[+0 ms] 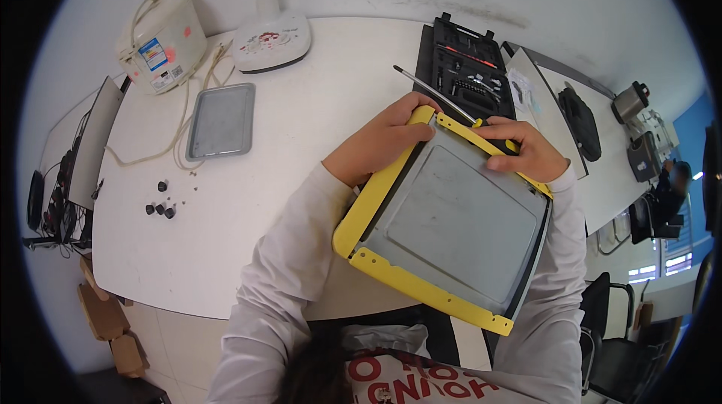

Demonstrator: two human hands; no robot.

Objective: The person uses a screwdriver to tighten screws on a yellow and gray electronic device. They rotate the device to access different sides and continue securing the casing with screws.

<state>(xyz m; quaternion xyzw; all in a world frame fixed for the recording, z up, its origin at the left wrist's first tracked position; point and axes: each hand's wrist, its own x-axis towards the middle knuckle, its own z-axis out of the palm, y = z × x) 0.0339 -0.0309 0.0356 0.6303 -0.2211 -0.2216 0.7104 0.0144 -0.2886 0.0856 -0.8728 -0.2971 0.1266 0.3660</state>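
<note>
A boxy casing with a yellow frame and a grey recessed panel (pixel 459 212) is tilted in front of me, over the table's near edge. My left hand (pixel 383 141) is closed around its upper left corner, thumb on the yellow rim. My right hand (pixel 523 150) is closed at the upper right edge with a screwdriver (pixel 438 93) in its grip. The screwdriver's shaft points up and left, away from the casing; its yellow and black handle is partly hidden under my fingers. Screw holes dot the yellow strips.
On the white table (pixel 338 81) lie a grey tray (pixel 220 122), several black knob-like feet (pixel 159 210) and tiny screws. A white rice cooker (pixel 162 43) and a round white base (pixel 271 43) stand behind. An opened black tool case (pixel 470 66) lies back right. Someone (pixel 669 190) sits far right.
</note>
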